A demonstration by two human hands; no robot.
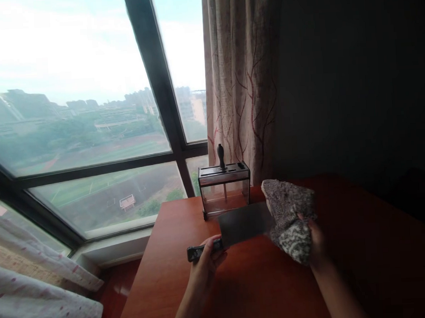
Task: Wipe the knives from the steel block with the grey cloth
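Cleaver, markings on its handle too small to read, sits gripped in the left hand; the right hand clutches a mottled cloth.

The upper left of the frame is filled by a dark-framed window, through which buildings and a green field are seen. A branch-patterned curtain is hung at upper centre; spotted fabric is draped at lower left.
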